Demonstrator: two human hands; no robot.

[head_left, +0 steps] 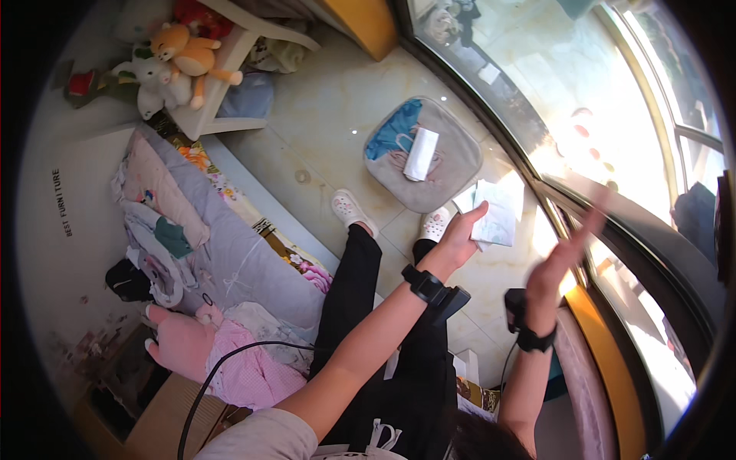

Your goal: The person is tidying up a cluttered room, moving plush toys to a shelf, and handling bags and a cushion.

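My left hand [460,238] grips a small stack of thin white folded sheets [495,214], thumb on top, above the tiled floor. Farther right, my right hand [555,267] is raised beside the dark door frame, its fingers stretched out and motion-blurred, with nothing visible in it. Both wrists wear black strapped devices. Beyond my feet sits a rounded square grey stool or pad [454,155] with blue and pinkish areas. A white rolled or folded bundle [421,154] lies on it.
At left is a bed [253,276] with clothes and a pink plush toy [181,339]. Several plush toys [184,52] sit on a white chair [230,75]. Sunlit glass panels [506,86] line the right. A black cable [230,351] crosses near my left arm.
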